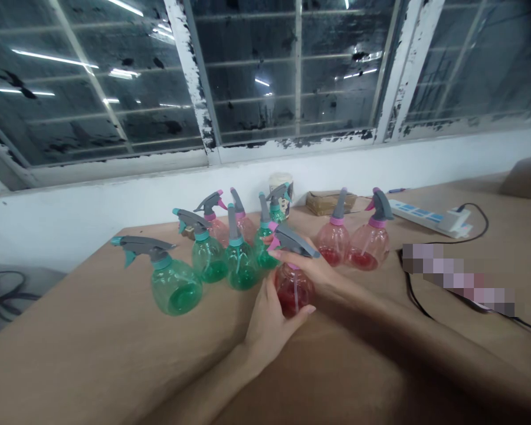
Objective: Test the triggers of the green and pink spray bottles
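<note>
A round spray bottle (295,289) with red liquid, a pink collar and a grey spray head stands between my hands near the middle of the table. My left hand (265,324) is wrapped round its lower body, thumb at the front. Behind the neck, my right hand (316,265) grips the bottle just under the spray head, its fingers partly hidden. Close by on the left are several green spray bottles, the nearest green bottle (177,286) at the outer end. Two pink bottles stand to the right, one of them a pink spray bottle (369,245) with its trigger facing left.
Farther back are more pink bottles, a white tub (284,180) and a brown package (327,202) by the wall. A white power strip (429,218) with a black cable lies right. A blurred-out object (458,277) is nearer. A cardboard box (524,177) sits far right.
</note>
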The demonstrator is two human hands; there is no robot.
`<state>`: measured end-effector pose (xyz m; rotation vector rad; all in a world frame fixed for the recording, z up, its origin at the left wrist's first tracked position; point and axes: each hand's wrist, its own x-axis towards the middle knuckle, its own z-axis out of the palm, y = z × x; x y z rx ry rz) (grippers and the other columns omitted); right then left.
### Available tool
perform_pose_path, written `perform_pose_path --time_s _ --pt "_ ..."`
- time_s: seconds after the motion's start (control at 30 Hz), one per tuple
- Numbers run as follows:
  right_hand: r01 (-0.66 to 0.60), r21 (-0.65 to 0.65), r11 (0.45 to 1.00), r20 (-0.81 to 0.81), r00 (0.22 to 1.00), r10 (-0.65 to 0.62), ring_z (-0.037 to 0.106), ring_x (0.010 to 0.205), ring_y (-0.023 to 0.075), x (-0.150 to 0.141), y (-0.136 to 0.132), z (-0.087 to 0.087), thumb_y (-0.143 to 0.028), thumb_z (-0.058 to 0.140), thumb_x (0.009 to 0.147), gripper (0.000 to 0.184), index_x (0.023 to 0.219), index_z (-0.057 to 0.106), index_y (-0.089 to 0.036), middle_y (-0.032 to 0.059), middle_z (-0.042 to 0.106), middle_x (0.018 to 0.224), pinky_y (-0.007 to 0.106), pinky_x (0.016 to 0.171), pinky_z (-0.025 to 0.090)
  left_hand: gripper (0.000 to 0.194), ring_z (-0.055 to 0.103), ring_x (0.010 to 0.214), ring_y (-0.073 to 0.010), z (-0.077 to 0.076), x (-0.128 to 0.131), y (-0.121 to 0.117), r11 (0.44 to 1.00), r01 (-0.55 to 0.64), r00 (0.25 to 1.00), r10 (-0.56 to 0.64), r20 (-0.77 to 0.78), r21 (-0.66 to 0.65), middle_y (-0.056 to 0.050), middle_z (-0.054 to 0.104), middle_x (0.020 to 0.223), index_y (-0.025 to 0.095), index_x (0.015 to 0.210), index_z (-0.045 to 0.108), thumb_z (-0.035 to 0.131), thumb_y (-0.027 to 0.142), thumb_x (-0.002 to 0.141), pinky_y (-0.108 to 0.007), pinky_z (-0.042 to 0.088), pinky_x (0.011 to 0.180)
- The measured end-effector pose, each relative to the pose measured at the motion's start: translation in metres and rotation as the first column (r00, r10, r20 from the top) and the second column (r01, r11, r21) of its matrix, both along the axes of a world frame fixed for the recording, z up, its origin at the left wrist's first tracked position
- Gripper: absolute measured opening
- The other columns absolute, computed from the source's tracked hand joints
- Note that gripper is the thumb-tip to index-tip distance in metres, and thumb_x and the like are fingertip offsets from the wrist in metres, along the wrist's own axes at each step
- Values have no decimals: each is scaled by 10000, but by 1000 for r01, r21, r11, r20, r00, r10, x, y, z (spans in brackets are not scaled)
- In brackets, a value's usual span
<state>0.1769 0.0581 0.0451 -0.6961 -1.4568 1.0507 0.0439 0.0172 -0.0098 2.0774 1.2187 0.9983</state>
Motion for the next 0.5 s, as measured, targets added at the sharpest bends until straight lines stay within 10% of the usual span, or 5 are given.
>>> perform_pose_path --time_s 0.5 --pt "-101 20 995 -24 995 102 602 982 189 5 -1 1 -310 716 701 287 974 639 -268 13 660 1008 389 920 447 769 450 1211 -305 -1 -2 1 998 36 999 -35 25 -54 -145 462 1308 171 1321 282 667 425 706 -486 359 1009"
